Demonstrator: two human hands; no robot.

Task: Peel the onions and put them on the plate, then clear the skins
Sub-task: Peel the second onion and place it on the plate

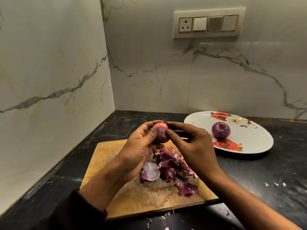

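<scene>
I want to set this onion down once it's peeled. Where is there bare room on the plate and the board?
The plate is mostly bare: the peeled onion sits near its middle, with open rim to the right and far side. The cutting board is bare along its left edge and far-left corner. The skins crowd its centre and right, under the left hand and right hand.

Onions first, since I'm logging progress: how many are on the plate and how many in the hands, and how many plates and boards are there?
Onion on the plate: 1
Onion held in both hands: 1
Onions in total: 2
Plate: 1
Cutting board: 1
Total things: 4
</scene>
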